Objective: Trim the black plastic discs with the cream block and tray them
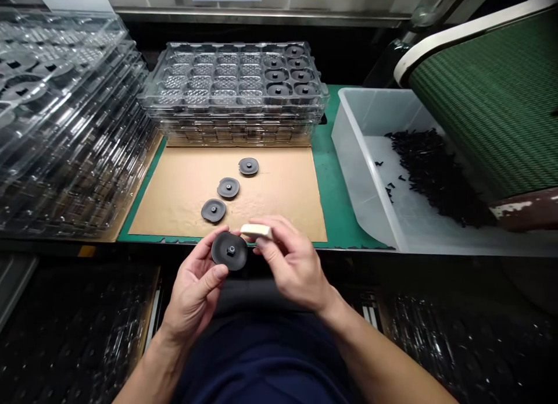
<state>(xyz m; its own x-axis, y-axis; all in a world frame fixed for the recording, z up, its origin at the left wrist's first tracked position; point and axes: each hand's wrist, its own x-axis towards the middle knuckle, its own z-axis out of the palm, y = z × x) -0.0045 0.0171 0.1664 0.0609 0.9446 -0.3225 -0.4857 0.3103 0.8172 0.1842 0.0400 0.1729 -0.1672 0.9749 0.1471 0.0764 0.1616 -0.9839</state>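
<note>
My left hand (194, 288) grips a round black disc (222, 256) by its edge, thumb in front and fingers behind. A short stub stands at the disc's centre, facing me. Close to the disc's upper right edge, my right hand (296, 261) pinches a cream-coloured block (256, 231) between thumb and fingers; I cannot tell whether block and disc touch. Beyond my hands three similar black discs, a near one (213, 210), a middle one (228, 188) and a far one (249, 166), lie in a slanting row on the brown cardboard (174, 177).
Behind the cardboard stand stacked clear trays (200, 110), several discs in the top one's right columns. A tall stack of clear trays (74, 131) fills the left. At right, a translucent bin (366, 160) holds small black pieces (436, 177) below a green conveyor belt (492, 96).
</note>
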